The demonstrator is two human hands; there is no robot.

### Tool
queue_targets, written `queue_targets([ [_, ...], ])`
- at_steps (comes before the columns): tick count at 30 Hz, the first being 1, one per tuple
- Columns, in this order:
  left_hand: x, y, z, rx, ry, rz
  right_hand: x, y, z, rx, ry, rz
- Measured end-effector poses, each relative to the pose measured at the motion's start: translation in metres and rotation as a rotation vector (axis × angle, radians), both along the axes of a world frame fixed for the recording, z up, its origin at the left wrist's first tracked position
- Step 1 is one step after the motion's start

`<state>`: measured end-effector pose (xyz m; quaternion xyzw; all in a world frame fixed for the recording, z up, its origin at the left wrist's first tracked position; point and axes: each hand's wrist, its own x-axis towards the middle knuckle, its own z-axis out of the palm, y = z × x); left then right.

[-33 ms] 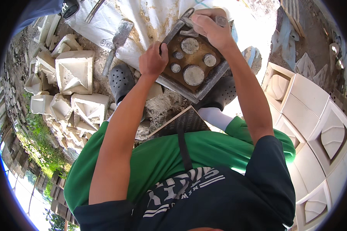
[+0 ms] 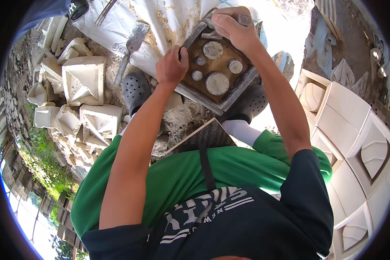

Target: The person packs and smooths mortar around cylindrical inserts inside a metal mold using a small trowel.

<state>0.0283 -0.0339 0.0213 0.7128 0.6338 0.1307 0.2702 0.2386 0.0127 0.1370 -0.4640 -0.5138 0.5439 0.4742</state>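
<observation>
A square, dark grey mould (image 2: 242, 89) stands tilted between my feet, its inside brown, with several round grey discs (image 2: 217, 83) of different sizes in it. The fingers of my left hand (image 2: 171, 67) curl over its left edge. At its far right corner, my right hand (image 2: 234, 28) is closed around a round-ended grey handle (image 2: 245, 19); the rest of that tool is hidden by the fist. Just beside the fist, a short grey bar (image 2: 212, 36) lies at the far inner side of the mould.
White sheeting (image 2: 169, 21) spreads beyond the mould, with a flat-bladed tool (image 2: 138, 37) on its left. Broken cream castings (image 2: 84, 80) are heaped at left. Rows of cream relief tiles (image 2: 342, 115) stand at right. A dark board (image 2: 208, 138) lies before my knees, between grey clogs (image 2: 136, 91).
My right hand has shifted very slightly up and left with the handle. My left hand and the mould have barely moved.
</observation>
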Motion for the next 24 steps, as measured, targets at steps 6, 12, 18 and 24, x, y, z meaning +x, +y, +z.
queue_targets([
  [6,-0.004,-0.005,-0.004,0.042,-0.031,0.008,-0.030,-0.027,-0.010,0.139,0.098,-0.414],
  [12,-0.008,-0.003,-0.005,0.014,-0.023,0.008,-0.036,-0.045,0.010,0.145,0.172,-0.413],
  [18,-0.011,-0.004,-0.008,0.052,-0.031,0.025,-0.037,-0.033,0.010,0.046,0.064,-0.405],
  [24,-0.011,-0.004,-0.011,0.053,-0.070,0.035,-0.038,-0.027,0.007,0.017,-0.118,-0.317],
])
